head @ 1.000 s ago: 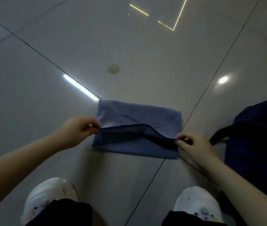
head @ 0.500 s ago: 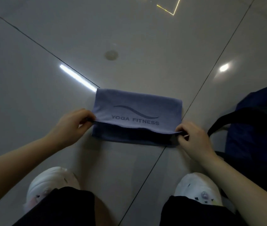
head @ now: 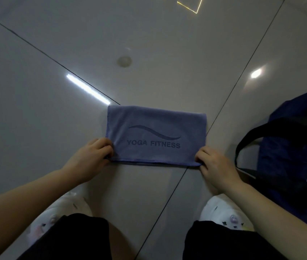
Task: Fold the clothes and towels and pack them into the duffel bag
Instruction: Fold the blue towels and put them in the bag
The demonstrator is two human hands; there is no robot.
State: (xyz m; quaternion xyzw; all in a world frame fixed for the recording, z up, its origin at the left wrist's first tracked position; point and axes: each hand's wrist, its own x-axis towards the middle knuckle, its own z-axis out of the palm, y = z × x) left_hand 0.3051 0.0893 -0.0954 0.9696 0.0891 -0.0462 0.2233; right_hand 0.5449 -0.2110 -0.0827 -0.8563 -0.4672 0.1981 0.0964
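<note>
Left hand [head: 92, 158] pinches the near-left corner of the towel [head: 156, 134], fingers curled over the edge; right hand [head: 214, 164] pinches the near-right corner the same way. Towel is folded to a flat rectangle on the tiled floor [head: 36, 109], near hem straight between the two hands, far edge square, right side showing a rolled fold. Bare tile on the left and beyond the towel; right side is tighter — duffel bag [head: 295, 147] sits near, not touching, its black strap [head: 242, 145] looping toward the right hand. Print reads "YOGA FITNESS" under a wave logo. Fabric is muted blue-purple, smooth, stitched hem. White shoes [head: 224, 212] below — either side of a grout line.
</note>
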